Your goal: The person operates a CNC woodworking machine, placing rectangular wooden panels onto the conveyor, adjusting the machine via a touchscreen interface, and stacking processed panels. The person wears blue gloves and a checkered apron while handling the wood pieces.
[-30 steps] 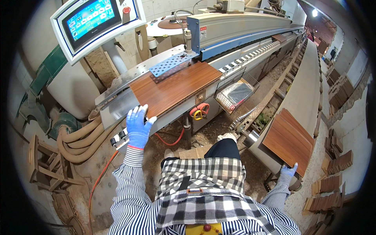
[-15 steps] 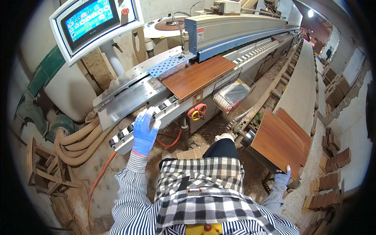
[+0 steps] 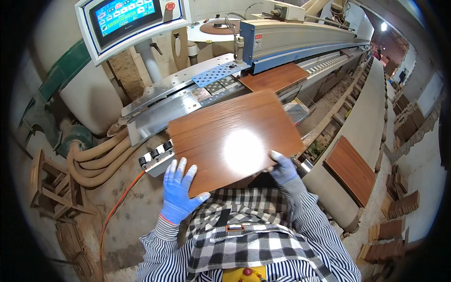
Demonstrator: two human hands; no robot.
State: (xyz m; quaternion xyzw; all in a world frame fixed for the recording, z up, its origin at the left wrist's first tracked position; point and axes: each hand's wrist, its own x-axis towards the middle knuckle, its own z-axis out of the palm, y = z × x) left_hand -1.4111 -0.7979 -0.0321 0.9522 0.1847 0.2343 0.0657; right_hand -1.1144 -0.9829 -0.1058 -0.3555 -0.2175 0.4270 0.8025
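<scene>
A brown wood-grain panel (image 3: 211, 136) is held tilted in front of me, with a bright glare on its face. My right hand (image 3: 284, 170), in a blue and white glove, is closed on its near edge at the right, thumb on top. At its near left corner is my left hand (image 3: 179, 192), gloved in blue, fingers spread against the corner and thumb by the near edge. Beyond it, a second brown panel (image 3: 277, 77) lies partly under the blue-edged beam of the machine (image 3: 300, 44). The held panel hides part of the machine's near rail.
A control screen (image 3: 124, 16) stands at upper left. Another brown panel (image 3: 352, 169) rests on the conveyor belt (image 3: 359, 108) to my right. Black rollers (image 3: 157, 151) line the rail end. Thick hoses (image 3: 96, 162), an orange air line (image 3: 115, 216) and stacked boards (image 3: 399, 207) are around.
My right hand has brought a panel from the conveyor leftward in front of me. My left hand has moved from the rail to its corner. The panel on the machine has advanced away.
</scene>
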